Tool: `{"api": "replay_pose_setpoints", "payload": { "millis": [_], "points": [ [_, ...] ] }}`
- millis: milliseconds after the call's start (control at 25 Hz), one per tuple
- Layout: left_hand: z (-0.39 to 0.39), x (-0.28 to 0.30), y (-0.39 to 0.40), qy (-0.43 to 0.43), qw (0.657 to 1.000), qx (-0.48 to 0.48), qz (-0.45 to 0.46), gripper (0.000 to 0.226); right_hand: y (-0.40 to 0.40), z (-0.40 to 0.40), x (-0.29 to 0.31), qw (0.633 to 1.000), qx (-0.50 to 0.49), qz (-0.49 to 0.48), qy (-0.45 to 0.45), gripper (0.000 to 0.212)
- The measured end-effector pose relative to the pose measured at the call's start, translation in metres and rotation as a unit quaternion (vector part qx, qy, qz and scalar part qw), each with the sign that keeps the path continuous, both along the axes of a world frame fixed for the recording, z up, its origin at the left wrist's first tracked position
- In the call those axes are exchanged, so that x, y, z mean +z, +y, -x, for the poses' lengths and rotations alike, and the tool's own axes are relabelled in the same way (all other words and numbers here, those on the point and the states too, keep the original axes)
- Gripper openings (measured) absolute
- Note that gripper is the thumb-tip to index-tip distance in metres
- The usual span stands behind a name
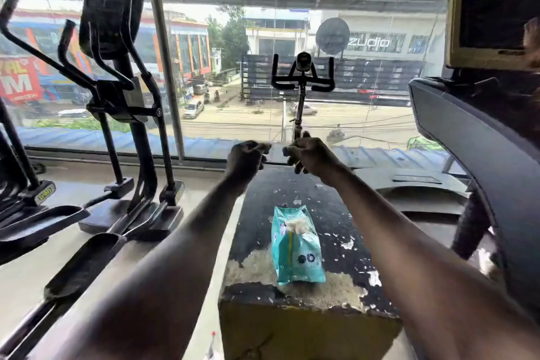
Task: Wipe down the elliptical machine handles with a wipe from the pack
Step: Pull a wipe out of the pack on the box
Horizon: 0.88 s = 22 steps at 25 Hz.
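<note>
Wipe pack (pixel 296 245) lies on black box (pixel 321 207); both hands (pixel 247 159) (pixel 309 155) curled, contents unclear

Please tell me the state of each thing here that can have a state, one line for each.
Wipe pack: lying on the worn black box, a white wipe sticking out of its top opening.
Left hand: raised, fingers curled; what it holds is too blurred to tell.
Right hand: raised, fingers curled, likewise unclear.
Elliptical machine: standing idle, handles untouched.

A far white building (pixel 380 38) across the street is showing "zudio" on its front; at far left, a red banner (pixel 19 82) is showing a large "M".
</note>
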<state>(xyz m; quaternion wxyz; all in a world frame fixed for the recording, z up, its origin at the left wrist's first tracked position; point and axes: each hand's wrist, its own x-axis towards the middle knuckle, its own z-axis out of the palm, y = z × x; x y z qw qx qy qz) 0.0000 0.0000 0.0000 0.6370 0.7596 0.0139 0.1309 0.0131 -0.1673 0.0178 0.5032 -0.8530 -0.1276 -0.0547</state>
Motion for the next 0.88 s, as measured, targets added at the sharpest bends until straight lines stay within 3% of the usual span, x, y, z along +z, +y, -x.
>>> {"api": "replay_pose_setpoints", "payload": {
  "millis": [120,240,320,480,600,760,880],
  "points": [
    [0.008,-0.066,-0.012,0.057,0.996,-0.054,-0.045,0.027,-0.012,0.011,-0.046,0.992,0.017,0.101,0.068,0.006],
    [0.012,-0.112,-0.022,0.106,0.989,-0.082,-0.067,0.026,-0.027,0.016,-0.083,0.966,0.054,0.211,0.140,0.027],
    [0.005,-0.124,-0.030,0.123,0.986,-0.090,-0.065,0.024,-0.030,0.015,-0.096,0.955,0.065,0.229,0.176,0.038],
    [-0.007,-0.145,-0.040,0.148,0.984,-0.093,-0.030,0.022,-0.032,0.009,-0.111,0.961,0.060,0.214,0.164,0.019],
    [-0.022,-0.163,-0.038,0.150,0.984,-0.094,-0.034,0.049,-0.036,-0.004,-0.114,0.983,0.007,0.157,0.099,0.019],
    [-0.027,-0.170,-0.042,0.141,0.988,-0.065,-0.024,0.071,-0.039,-0.018,-0.121,0.984,0.038,0.113,0.134,0.027],
    [-0.017,-0.148,-0.050,0.155,0.987,-0.034,-0.009,0.057,-0.032,-0.028,-0.115,0.996,0.017,0.051,0.065,0.029]
  ]
}}
